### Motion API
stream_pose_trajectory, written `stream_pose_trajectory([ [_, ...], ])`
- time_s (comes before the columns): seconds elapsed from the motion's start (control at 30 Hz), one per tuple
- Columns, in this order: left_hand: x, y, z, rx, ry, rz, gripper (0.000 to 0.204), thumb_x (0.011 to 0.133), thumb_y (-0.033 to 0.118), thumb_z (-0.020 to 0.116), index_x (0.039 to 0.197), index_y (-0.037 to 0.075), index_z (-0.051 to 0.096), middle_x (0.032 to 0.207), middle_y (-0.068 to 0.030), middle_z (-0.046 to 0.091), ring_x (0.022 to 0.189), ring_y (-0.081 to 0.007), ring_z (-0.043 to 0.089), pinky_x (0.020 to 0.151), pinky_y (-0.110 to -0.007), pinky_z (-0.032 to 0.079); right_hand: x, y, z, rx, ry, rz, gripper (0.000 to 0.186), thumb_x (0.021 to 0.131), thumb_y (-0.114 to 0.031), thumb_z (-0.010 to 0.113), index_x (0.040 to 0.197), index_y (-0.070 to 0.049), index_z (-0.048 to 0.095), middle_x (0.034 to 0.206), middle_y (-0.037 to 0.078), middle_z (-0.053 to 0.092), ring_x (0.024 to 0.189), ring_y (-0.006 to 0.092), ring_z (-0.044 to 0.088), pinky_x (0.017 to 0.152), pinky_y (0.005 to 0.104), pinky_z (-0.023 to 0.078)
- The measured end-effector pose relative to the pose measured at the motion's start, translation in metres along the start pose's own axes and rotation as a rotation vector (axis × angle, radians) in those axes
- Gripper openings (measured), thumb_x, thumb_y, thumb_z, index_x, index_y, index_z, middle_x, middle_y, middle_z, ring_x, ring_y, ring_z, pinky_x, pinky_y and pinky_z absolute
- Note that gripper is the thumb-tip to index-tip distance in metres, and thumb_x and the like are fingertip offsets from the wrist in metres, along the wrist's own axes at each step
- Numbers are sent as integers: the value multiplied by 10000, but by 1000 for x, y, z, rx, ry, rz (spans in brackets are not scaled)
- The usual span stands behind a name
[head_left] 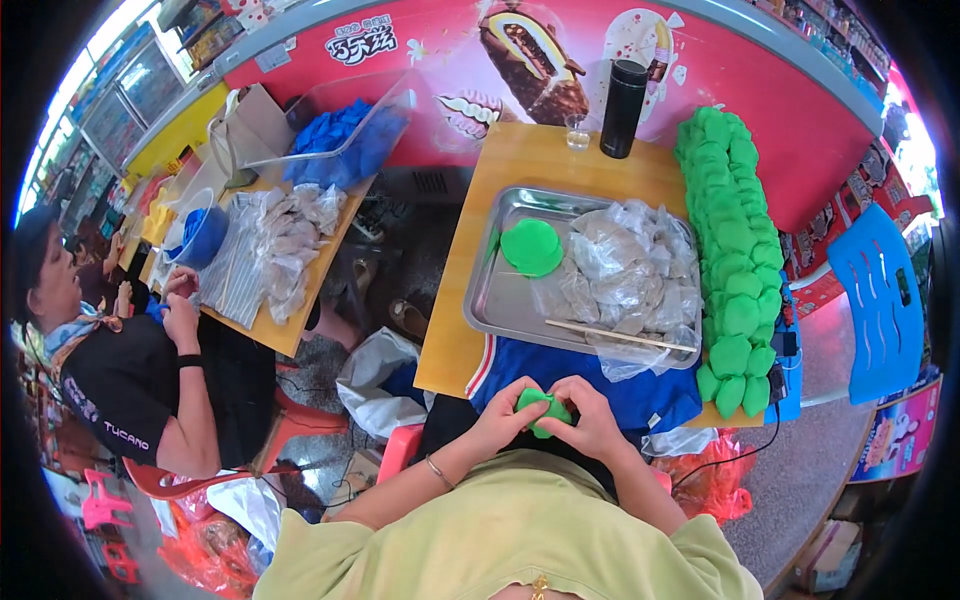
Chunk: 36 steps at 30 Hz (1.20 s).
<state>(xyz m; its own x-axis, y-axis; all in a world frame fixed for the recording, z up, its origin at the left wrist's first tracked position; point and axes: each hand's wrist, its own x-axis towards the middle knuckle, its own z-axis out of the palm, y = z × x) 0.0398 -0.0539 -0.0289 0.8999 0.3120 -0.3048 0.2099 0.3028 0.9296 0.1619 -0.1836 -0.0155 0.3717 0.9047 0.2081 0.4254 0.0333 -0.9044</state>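
left hand [505, 412] + right hand [590, 418]: both grasping green pad [541, 408] near body | metal tray [490, 290]: just beyond, far side

Probably a small shop: an ice-cream freezer chest [560, 60], stocked shelves [140, 90], wooden work tables [520, 160].

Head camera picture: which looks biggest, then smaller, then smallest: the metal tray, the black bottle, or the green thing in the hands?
1. The metal tray, far the largest.
2. The black bottle.
3. The green piece in both hands looks smallest, though fingers hide part of it and it sits nearer the camera.
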Motion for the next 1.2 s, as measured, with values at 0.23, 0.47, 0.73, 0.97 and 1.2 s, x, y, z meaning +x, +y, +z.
stream_pose_trajectory([
  [0.23,0,-1,-4,58,-29,-57,149,905,230,574,914,103,499,737,54,481,646,-20,438,553,-174,358,1,3,0,19,-44,36,276,704,-150,750,838,-39,535,907,67,540,697,127,507,586,239,417],
  [0.47,0,-4,-7,-33,-79,161,175,897,251,588,944,99,514,760,47,497,650,-27,455,545,-183,370,2,2,3,77,55,-9,177,739,-61,688,824,-17,539,883,54,525,679,103,492,577,225,407],
  [0.73,-2,-5,-11,-31,-90,117,214,881,233,609,986,70,519,827,21,529,713,-45,497,599,-194,420,2,-3,4,-1,28,-64,180,729,-63,689,822,-20,542,820,47,495,671,115,479,574,231,388],
  [0.97,0,-8,-22,-227,-189,263,245,856,157,635,1047,57,519,923,7,553,802,-66,531,654,-204,441,3,4,-1,72,106,-66,222,686,-72,726,754,-35,518,830,49,502,693,130,468,582,226,374],
  [1.2,-5,7,-25,-224,-126,116,301,868,139,615,1129,40,504,1031,-23,580,896,-82,562,738,-229,473,0,-5,0,-126,136,-102,237,664,-72,746,842,-14,602,864,87,533,776,217,551,659,299,460],
])
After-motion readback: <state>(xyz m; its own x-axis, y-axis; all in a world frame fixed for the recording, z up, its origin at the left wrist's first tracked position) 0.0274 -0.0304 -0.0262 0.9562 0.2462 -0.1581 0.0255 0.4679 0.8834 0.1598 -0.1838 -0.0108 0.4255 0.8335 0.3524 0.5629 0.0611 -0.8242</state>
